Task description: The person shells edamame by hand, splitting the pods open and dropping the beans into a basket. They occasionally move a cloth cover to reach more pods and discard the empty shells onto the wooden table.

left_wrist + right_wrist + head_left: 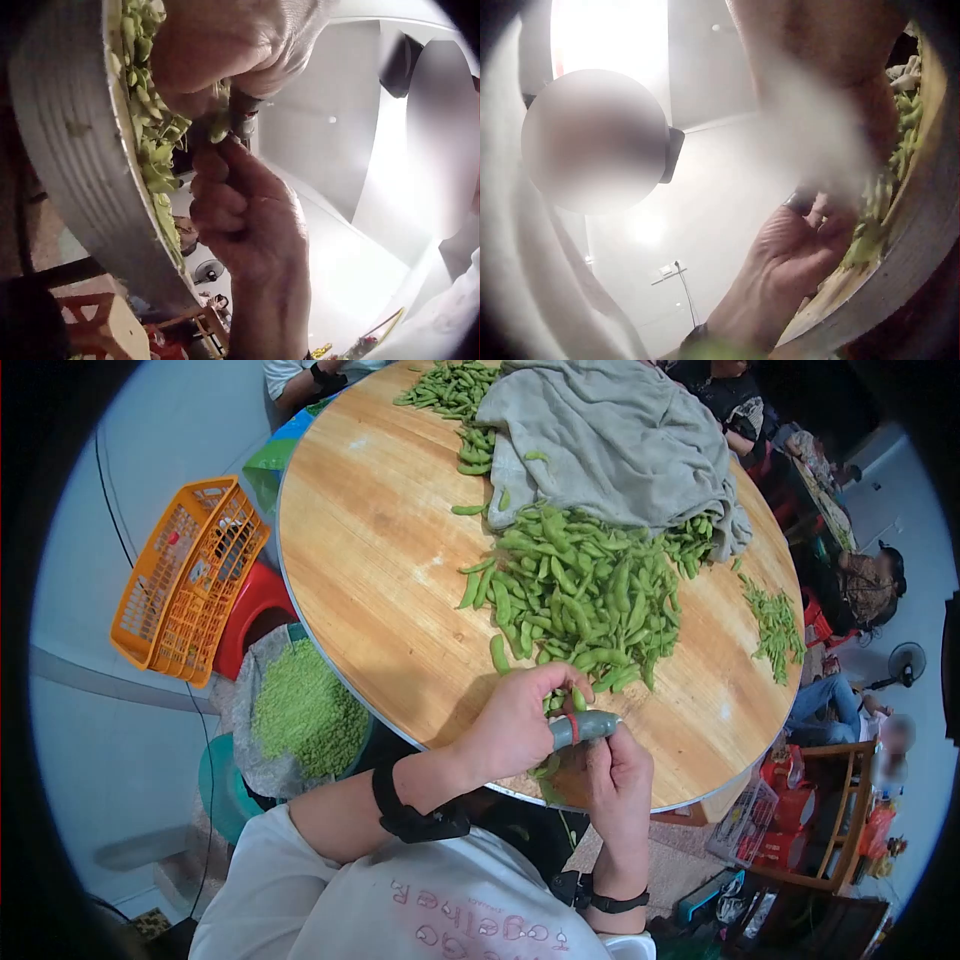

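My left hand (515,725) is over the near table edge, its thumb in a grey-green cover (597,725) with a red band. Its fingers hold a green edamame pod (578,700). From the right, my right hand (622,775) meets the cover's tip with curled, pinching fingers. In the left wrist view, a pod (219,129) shows between the hands, right at the right hand's fingertips; the left palm hides part of it. A large heap of edamame pods (590,595) lies just beyond both hands.
A grey cloth (610,440) covers the heap's far side on the round wooden table (380,550). Flat green pods (773,625) lie at the right. Shelled beans (308,710) fill a cloth-lined container at the left, near an orange basket (190,575). Other people sit around.
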A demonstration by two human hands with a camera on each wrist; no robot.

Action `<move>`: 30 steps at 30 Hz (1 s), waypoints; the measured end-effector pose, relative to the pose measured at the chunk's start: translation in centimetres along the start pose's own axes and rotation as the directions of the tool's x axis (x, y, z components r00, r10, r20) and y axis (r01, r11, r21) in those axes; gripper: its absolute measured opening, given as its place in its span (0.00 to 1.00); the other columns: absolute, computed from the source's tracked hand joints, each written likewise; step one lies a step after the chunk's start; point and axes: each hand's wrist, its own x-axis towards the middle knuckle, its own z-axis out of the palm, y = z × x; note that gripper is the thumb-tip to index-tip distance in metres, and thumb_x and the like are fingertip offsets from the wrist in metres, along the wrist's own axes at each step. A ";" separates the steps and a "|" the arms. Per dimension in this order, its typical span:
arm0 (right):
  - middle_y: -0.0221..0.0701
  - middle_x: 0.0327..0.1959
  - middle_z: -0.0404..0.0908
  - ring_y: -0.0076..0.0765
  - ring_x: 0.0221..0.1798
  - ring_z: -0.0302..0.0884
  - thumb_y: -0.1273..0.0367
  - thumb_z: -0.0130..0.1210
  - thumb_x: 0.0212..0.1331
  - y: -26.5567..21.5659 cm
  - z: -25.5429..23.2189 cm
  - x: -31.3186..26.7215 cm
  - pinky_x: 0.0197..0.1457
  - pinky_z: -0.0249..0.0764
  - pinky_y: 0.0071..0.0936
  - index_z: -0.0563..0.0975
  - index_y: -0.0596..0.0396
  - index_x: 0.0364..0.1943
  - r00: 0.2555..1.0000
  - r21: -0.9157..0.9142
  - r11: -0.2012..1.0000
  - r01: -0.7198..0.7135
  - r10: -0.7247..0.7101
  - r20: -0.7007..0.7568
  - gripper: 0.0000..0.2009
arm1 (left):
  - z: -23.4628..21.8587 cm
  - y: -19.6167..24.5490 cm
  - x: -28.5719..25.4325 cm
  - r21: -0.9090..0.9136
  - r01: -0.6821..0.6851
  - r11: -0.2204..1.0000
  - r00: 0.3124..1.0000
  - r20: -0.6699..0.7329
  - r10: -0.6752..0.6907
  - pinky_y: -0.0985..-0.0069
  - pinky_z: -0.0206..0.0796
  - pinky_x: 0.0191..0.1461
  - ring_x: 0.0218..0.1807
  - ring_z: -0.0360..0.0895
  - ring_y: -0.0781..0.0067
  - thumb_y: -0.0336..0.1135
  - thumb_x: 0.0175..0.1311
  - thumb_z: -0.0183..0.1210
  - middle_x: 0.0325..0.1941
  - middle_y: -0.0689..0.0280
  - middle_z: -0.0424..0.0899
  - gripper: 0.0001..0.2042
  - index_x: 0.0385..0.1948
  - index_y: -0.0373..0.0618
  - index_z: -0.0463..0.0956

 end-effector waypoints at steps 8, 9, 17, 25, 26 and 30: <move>0.26 0.16 0.67 0.18 0.21 0.59 0.75 0.44 0.60 1.2 -1.3 1.5 0.24 0.60 0.19 0.70 0.62 0.27 0.996 0.088 0.995 -0.049 0.042 0.075 0.06 | -1.0 -1.4 0.8 -0.051 -0.074 0.996 0.992 0.099 0.079 0.82 0.64 0.47 0.40 0.71 0.81 0.25 0.53 0.60 0.39 0.69 0.76 0.13 0.41 0.39 0.73; 0.24 0.16 0.66 0.17 0.21 0.59 0.74 0.44 0.61 1.2 -1.4 1.6 0.24 0.59 0.18 0.70 0.61 0.26 0.991 0.161 0.982 -0.096 0.080 0.104 0.07 | -1.2 -1.4 1.0 -0.044 -0.055 0.998 0.990 0.131 0.060 0.82 0.64 0.47 0.40 0.71 0.81 0.25 0.53 0.59 0.39 0.69 0.76 0.13 0.41 0.39 0.73; 0.26 0.16 0.67 0.22 0.18 0.63 0.73 0.47 0.59 1.4 -0.7 1.8 0.22 0.61 0.20 0.70 0.60 0.27 0.997 0.134 0.988 -0.074 0.073 0.015 0.05 | 0.1 -1.6 0.2 -0.480 0.222 0.848 0.975 0.101 -0.198 0.90 0.61 0.36 0.34 0.69 0.89 0.28 0.59 0.53 0.34 0.74 0.74 0.09 0.42 0.43 0.72; 0.47 0.22 0.73 0.53 0.25 0.74 0.74 0.55 0.50 -0.5 1.5 0.8 0.24 0.68 0.37 0.72 0.60 0.35 0.926 -0.496 0.806 0.324 -0.376 -0.005 0.08 | 1.2 -1.0 -0.3 -0.639 0.197 0.743 0.958 -0.034 -0.284 0.91 0.55 0.26 0.29 0.67 0.90 0.29 0.61 0.52 0.31 0.75 0.73 0.06 0.39 0.42 0.71; 0.47 0.22 0.73 0.53 0.25 0.74 0.74 0.55 0.50 -0.6 1.4 0.7 0.24 0.68 0.37 0.72 0.60 0.35 0.919 -0.498 0.799 0.338 -0.394 -0.008 0.08 | 1.0 -0.9 -0.4 -0.609 0.211 0.765 0.958 -0.025 -0.284 0.90 0.54 0.25 0.27 0.66 0.90 0.30 0.61 0.52 0.29 0.76 0.72 0.05 0.37 0.43 0.72; 0.42 0.21 0.75 0.42 0.23 0.76 0.75 0.54 0.52 -0.7 0.6 0.8 0.26 0.71 0.31 0.72 0.61 0.33 0.911 -0.403 0.846 0.349 -0.408 -0.066 0.06 | -0.2 -0.4 -0.3 -0.263 0.150 0.953 0.986 -0.034 -0.164 0.88 0.56 0.26 0.26 0.64 0.89 0.30 0.60 0.53 0.22 0.77 0.70 0.04 0.33 0.42 0.74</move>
